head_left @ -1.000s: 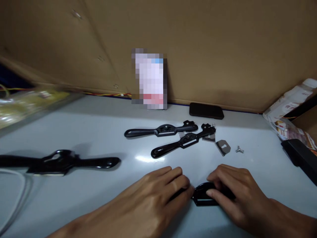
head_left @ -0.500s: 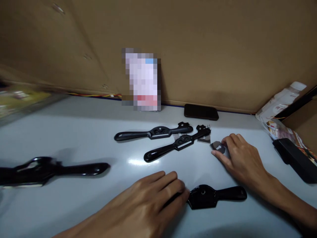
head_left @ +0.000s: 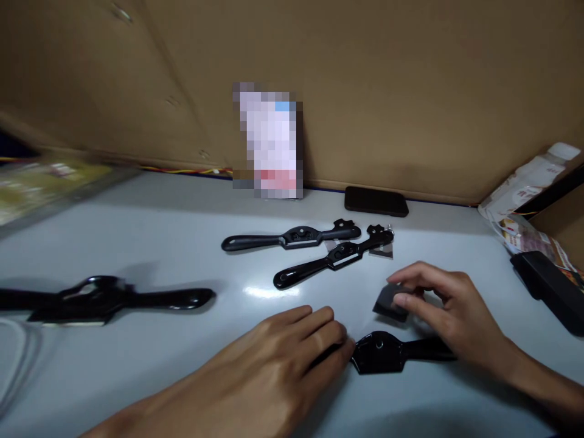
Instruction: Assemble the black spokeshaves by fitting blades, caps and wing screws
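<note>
A black spokeshave body (head_left: 379, 354) lies on the table in front of me. My left hand (head_left: 303, 359) is closed round its left handle, which the fingers mostly hide. My right hand (head_left: 440, 304) pinches a dark flat spokeshave blade (head_left: 391, 303) between thumb and fingers, just above and behind that body. The right forearm and palm partly cover the tip of the right handle. Farther back lie two more spokeshaves, a matt one (head_left: 298, 236) and a glossy one (head_left: 337, 255), with small flat metal parts (head_left: 382, 249) beside their right handles.
At left lies another black spokeshave (head_left: 100, 299), near a pale cable (head_left: 18, 359) and a yellowish plastic package (head_left: 50, 182). A dark phone (head_left: 376, 201) and a blurred upright card (head_left: 274, 143) are by the cardboard wall. A bottle (head_left: 531, 179) and a black object (head_left: 554, 292) stand right.
My right hand has brought the blade from beside the rear spokeshaves toward me, over the front body. My left hand keeps its hold. The view has shifted slightly.
</note>
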The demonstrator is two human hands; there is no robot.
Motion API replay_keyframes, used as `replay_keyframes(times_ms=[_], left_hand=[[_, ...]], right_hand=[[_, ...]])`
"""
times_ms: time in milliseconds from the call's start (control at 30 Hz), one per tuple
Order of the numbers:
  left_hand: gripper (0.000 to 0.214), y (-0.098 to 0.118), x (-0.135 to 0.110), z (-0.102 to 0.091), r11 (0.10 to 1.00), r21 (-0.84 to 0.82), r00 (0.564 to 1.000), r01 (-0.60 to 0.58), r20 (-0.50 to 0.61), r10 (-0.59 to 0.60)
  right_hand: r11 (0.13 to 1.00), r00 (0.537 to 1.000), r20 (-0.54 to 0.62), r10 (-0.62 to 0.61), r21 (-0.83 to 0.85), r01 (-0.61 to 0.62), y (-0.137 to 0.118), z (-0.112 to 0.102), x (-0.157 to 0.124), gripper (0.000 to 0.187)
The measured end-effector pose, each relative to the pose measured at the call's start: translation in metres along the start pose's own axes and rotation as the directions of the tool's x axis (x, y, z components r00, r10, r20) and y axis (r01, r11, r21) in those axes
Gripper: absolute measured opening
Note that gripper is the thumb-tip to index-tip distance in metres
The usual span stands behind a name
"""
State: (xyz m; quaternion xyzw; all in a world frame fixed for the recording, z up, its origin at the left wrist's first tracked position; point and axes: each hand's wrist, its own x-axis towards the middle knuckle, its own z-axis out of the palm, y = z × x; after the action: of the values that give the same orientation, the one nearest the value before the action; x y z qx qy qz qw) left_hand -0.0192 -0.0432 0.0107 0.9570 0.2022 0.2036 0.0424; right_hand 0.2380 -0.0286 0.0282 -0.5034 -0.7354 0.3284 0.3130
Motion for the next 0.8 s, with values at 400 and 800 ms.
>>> replay_keyframes(times_ms=[400, 800], left_hand=[[0.034, -0.001, 0.002, 0.001, 1.0, 0.006, 0.999, 0.006, -0.037, -0.005], [0.031, -0.001, -0.003, 0.0, 1.0, -0.015, 1.0, 0.018, -0.011, -0.018]], right_hand=[[0.99, 0.99, 0.024, -0.142, -0.011, 0.143, -0.003, 0.012, -0.007, 0.016], [0.956, 0.952, 0.126, -0.28, -0.051, 0.288, 0.001, 0.017, -0.016, 0.021]])
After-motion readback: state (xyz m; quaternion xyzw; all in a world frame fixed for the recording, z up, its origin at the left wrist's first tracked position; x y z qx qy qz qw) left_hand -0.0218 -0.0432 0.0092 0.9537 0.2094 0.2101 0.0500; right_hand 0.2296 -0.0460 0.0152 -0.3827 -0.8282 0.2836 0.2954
